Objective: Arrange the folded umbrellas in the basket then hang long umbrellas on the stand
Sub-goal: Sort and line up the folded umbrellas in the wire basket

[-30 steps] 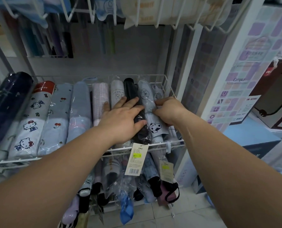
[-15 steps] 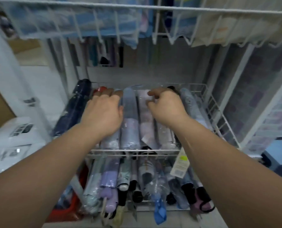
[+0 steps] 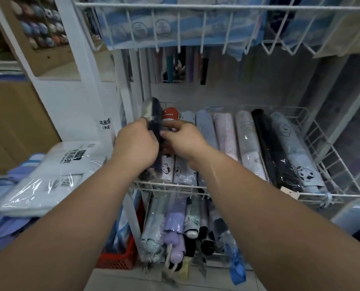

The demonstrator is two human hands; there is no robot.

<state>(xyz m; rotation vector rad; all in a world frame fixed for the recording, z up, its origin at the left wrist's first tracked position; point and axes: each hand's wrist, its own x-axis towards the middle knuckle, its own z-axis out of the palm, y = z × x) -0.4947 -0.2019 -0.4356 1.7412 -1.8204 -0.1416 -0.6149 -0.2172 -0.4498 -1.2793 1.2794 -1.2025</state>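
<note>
Gripping a dark navy folded umbrella [image 3: 155, 122] from both sides, the left hand [image 3: 136, 142] and the right hand [image 3: 184, 139] are meeting at the far-left end of the white wire basket [image 3: 330, 164]. That umbrella is tilting up out of the row, its far end raised toward the basket's back left corner and its long axis running roughly front to back; its near end is hidden behind the left hand. Both hands are closing around it, fingers curled on its sleeve.

Other folded umbrellas are lying side by side in the basket, all pointing front to back: a cat-print umbrella with a red cap [image 3: 168, 164] just beside the navy one, then pale blue, pink-checked and grey ones, a black umbrella [image 3: 273, 152], and a light blue dog-print umbrella [image 3: 294, 156] nearest the right wall. A narrow strip of bare wire is showing along the right side. An upper wire shelf [image 3: 204, 28] is hanging close overhead, and a white upright post [image 3: 84, 80] is standing just left of the basket.
</note>
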